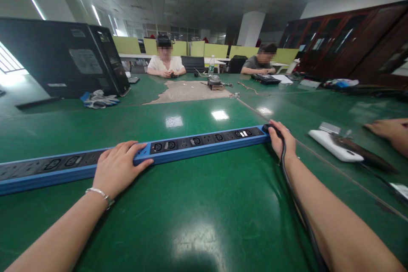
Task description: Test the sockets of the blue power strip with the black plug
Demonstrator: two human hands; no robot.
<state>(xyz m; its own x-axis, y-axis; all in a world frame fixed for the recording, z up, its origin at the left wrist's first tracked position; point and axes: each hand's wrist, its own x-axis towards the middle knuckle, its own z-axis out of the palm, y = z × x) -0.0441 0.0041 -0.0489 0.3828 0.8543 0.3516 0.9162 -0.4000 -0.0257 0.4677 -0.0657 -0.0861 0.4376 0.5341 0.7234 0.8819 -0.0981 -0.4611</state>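
Two hands (116, 165) (283, 138) touch a blue power strip (208, 146).

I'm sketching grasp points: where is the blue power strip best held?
Probably grip the blue power strip across its width, clear of the black cord at its right end, from above: it lies flat, long and narrow.

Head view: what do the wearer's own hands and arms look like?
The left hand and right hand are gloveless, with no sleeves in view. A silvery bracelet circles the left wrist; a thin band, its detail unclear, shows at the right.
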